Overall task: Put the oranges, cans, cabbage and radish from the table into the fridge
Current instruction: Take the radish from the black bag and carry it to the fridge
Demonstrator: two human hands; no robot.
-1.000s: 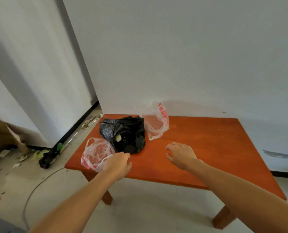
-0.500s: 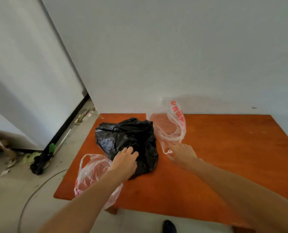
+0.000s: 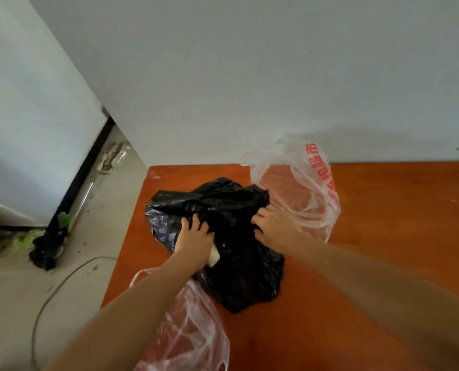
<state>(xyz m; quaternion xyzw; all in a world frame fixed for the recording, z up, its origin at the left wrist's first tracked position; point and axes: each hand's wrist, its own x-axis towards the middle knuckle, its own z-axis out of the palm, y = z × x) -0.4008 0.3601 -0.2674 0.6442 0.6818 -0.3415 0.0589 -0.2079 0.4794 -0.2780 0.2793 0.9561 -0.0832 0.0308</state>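
Orange-brown tabletop [image 3: 383, 236] up against the wall, and three bags lying on it: a crumpled black bag [image 3: 239, 263] in the middle, a clear bag with red lettering [image 3: 303, 183] just behind, another clear bag [image 3: 196, 330] at the near edge.

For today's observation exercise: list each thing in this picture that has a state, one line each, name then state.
black bag: on the table, crumpled, a pale item poking out.
left hand: gripping the black bag.
right hand: gripping the black bag's far side.
printed clear bag: slack, mouth open.
near clear bag: slumped at the table edge.
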